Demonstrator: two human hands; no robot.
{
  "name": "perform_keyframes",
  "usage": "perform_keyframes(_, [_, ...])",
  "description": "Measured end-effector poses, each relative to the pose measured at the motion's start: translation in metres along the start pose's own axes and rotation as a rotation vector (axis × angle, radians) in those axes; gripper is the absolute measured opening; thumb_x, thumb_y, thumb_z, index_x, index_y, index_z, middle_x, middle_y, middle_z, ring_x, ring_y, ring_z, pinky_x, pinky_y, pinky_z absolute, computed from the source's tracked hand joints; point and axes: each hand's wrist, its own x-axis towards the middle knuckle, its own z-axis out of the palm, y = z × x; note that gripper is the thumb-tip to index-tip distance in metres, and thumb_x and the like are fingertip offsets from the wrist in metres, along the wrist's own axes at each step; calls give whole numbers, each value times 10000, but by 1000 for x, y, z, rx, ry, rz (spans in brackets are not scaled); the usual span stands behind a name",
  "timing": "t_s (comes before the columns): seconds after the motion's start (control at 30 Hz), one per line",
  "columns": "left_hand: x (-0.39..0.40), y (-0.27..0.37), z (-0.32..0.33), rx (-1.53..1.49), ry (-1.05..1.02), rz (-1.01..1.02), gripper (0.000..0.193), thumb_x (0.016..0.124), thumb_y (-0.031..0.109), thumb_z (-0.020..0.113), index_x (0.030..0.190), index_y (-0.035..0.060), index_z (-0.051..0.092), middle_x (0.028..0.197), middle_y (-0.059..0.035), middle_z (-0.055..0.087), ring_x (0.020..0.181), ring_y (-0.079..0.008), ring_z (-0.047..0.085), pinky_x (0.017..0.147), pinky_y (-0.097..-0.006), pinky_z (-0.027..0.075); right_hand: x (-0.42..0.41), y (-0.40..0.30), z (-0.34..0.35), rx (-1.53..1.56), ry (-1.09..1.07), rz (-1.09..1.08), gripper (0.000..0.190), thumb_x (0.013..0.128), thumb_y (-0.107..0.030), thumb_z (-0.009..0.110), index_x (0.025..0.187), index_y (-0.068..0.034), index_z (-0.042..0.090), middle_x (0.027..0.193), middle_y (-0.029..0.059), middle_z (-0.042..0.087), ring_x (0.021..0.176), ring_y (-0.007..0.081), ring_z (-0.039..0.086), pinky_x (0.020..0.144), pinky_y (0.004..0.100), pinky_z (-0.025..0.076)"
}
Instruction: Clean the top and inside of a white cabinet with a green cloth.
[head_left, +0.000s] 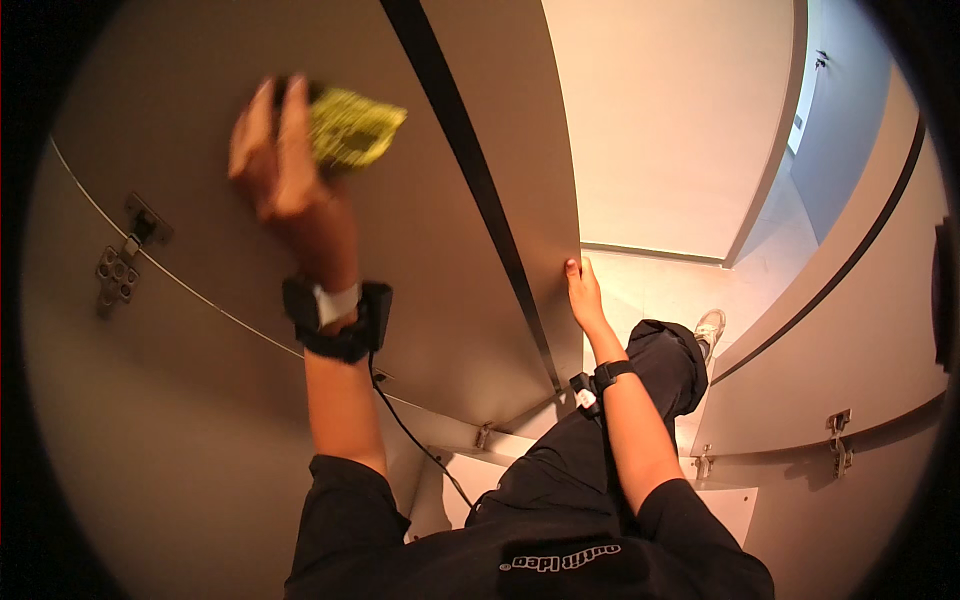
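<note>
My left hand (289, 165), a little blurred, holds a yellow-green cloth (352, 129) against or just over the inner face of a grey cabinet door (420, 262); whether the cloth touches the panel I cannot tell. The cloth sticks out to the right of my fingers. A long black strip (480, 180) runs down this door. My right hand (583, 289) grips the door's free edge, with its thumb on the inner face and its fingers partly hidden behind.
Metal hinges (129, 255) join the door to the cabinet side at the left. Another open door (817, 300), also with hinges (840, 442), stands at the right. A pale panel (675, 127) rises beyond the floor (660, 289). A black cable (409, 427) hangs from my left wrist.
</note>
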Motion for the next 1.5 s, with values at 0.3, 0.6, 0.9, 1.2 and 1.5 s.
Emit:
perform_keyframes(0.3, [-37,119,53,-279,-693,336,868,622,328,713,1353,61,328,1462,-67,193,1354,-219,146,1093,-400,129,-14,20,-10,-64,-22,98,600,852,-597,413,934,-11,512,794,105,554,769,180,509,737,294,415])
perform_keyframes(0.6, [-126,133,27,-313,-892,487,716,758,391,591,1375,181,295,1464,-27,194,1350,-196,163,1070,-455,140,-9,49,-4,227,-20,89,407,885,-429,508,944,-27,540,811,16,556,783,102,491,739,237,404])
perform_keyframes(0.9, [-96,30,-6,280,-417,-16,559,862,235,481,1375,138,280,1442,-105,215,1298,-345,234,964,-594,232,-12,53,-6,256,-64,191,507,857,-508,504,992,-21,550,901,72,592,856,149,527,804,273,408])
perform_keyframes(1.2, [-151,-30,-52,509,-347,-141,585,856,193,378,1397,61,196,1439,-188,186,1308,-406,192,1019,-551,186,-11,64,-7,141,-69,220,618,818,-636,440,865,-31,552,735,40,534,726,128,477,675,276,410])
perform_keyframes(1.5, [-282,83,-67,-25,-1147,-15,700,799,348,544,1391,160,220,1459,-122,159,1302,-361,217,990,-566,253,-11,53,-9,80,32,180,603,874,-550,421,1109,-10,552,1033,138,599,1009,230,537,895,320,384])
